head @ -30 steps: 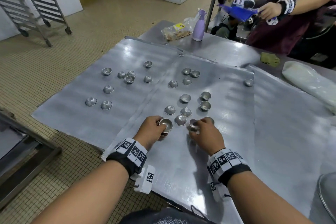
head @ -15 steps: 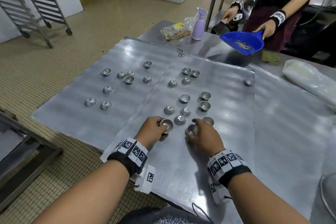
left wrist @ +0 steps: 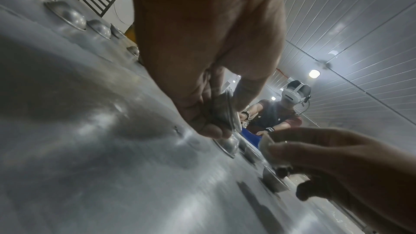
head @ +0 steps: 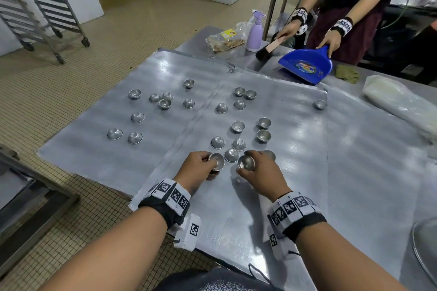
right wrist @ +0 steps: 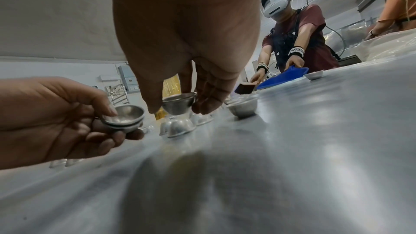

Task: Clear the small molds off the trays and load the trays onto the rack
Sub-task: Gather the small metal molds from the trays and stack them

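Left hand [head: 197, 168] curled round a small stack of nested molds [right wrist: 123, 118], open side up, thumb on the rim, held just above the near tray [head: 236, 215]; right hand [head: 262, 172] pinching a single mold [head: 246, 162] between thumb and fingertips, lifted clear of the tray surface, open side up in the right wrist view; the two hands close together but not touching, stack and single mold just apart.

Loose molds [head: 236, 126] scattered over two flat metal trays lying side by side on the worktop [head: 378, 149]; some upright, some inverted as domes; one cluster just beyond the hands, another group on the left tray [head: 94, 149]; one lone mold [head: 319, 104] near the far right edge of the near tray.

Wheeled rack [head: 45, 7] well apart on the tiled floor, far left.

Second person across the worktop holding a brush [head: 266, 51] and a blue dustpan [head: 305, 66]; lilac spray bottle [head: 255, 32] beside them.
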A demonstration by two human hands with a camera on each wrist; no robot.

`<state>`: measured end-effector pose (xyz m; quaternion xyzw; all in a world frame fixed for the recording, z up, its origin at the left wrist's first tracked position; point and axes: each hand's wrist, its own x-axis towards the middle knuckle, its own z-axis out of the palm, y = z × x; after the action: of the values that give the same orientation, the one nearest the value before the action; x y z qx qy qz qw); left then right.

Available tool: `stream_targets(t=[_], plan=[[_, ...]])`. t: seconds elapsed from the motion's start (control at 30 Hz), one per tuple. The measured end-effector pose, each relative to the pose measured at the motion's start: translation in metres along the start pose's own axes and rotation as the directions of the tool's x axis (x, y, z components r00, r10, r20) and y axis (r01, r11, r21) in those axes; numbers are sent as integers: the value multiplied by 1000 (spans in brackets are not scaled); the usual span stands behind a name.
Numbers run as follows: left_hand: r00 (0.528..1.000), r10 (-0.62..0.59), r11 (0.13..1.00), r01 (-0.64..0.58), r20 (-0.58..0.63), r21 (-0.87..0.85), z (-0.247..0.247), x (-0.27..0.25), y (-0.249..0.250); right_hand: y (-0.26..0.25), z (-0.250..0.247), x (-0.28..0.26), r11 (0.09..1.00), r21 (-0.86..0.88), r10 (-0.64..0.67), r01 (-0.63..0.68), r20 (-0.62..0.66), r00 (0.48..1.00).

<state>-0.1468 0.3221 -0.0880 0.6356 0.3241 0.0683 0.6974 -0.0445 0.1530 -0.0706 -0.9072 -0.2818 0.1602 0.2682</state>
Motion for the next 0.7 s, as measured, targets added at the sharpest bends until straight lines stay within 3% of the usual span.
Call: stream_targets(t=[0.17, 0.33, 0.47, 0.6, 0.7], plan=[[998, -44, 997, 47, 50, -64, 5, -3, 8, -18, 0, 0, 978, 158, -129, 136, -56, 990], [993, -69, 977, 86, 92, -195, 9, -2, 14, -26, 6, -2, 975, 139, -167, 172, -43, 985], [988, -34, 986, 58, 148, -159, 12, -6, 16, -25, 7, -5, 976, 140, -163, 164, -23, 986], [999, 11, 999, -9, 46, -43, 10, -4, 8, -16, 3, -9, 974, 166, -148, 152, -32, 988], [1000, 16, 1000, -16, -20, -12, 8, -2, 4, 4, -5, -1, 997, 42, -62, 67, -116, 991]])
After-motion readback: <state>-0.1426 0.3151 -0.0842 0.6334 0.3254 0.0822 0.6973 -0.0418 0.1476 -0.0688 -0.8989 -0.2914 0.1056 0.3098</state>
